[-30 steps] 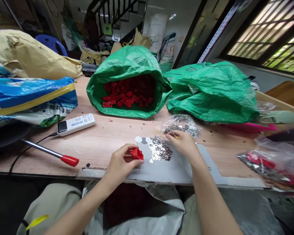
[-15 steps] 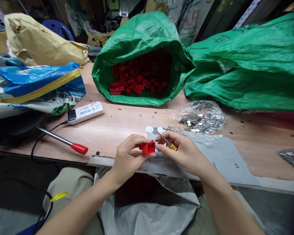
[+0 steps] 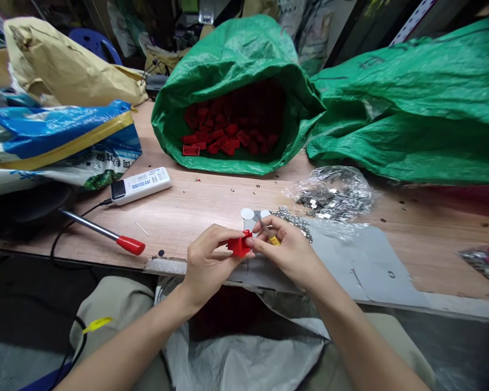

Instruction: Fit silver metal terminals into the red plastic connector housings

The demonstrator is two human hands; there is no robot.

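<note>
Between the thumb and fingers of my left hand (image 3: 207, 255) is a small red plastic housing (image 3: 239, 245), held just above the table's front edge. My right hand (image 3: 287, 247) has its thumb against the right side of that housing. Tucked in the right fingers is a yellow-handled screwdriver (image 3: 274, 240), its thin metal shaft pointing up and left. Whether the right fingertips also pinch a small part cannot be made out. Behind the right hand lies a pile of small metal parts (image 3: 293, 221) on a grey sheet (image 3: 362, 260).
A green sack (image 3: 236, 54) of red housings (image 3: 220, 136) lies open ahead, beside another green sack (image 3: 411, 108). Clear plastic holds metal pieces (image 3: 330, 198). Leftward are a white power bank (image 3: 140, 185) and a red-handled metal rod (image 3: 130, 244). A grey bag (image 3: 244, 358) hangs open at my lap.
My right hand has moved left, bringing its thumb onto the red housing. The screwdriver has shifted left with it, uncovering more of the metal pile. The view has shifted slightly.
</note>
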